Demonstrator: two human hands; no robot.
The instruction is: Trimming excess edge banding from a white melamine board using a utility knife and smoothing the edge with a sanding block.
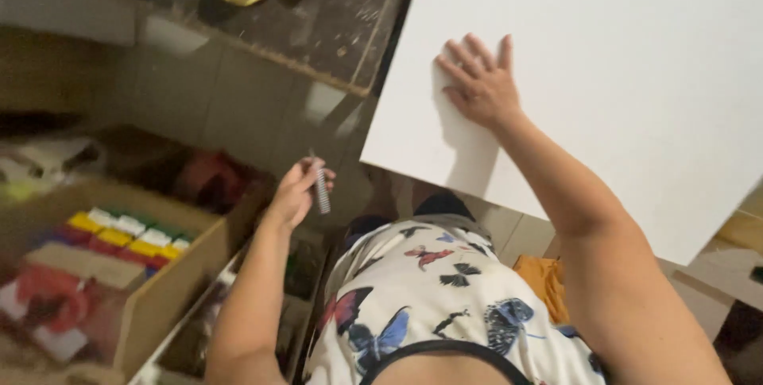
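Observation:
My right hand (479, 81) lies flat, fingers spread, on a large white board (620, 59) that fills the upper right of the head view. My left hand (296, 191) is low at centre left, below the board's corner, closed around a small grey ridged strip (321, 188) that looks like a strip of staples. The strip sticks up between my fingers. My butterfly-print top (433, 305) shows at the bottom.
A cardboard box (171, 286) at the lower left holds several small yellow, red and white packs (123, 234) and red items. A dark worktop (318, 19) with yellow and white objects lies at the top. An orange cloth (544, 278) sits by my right arm.

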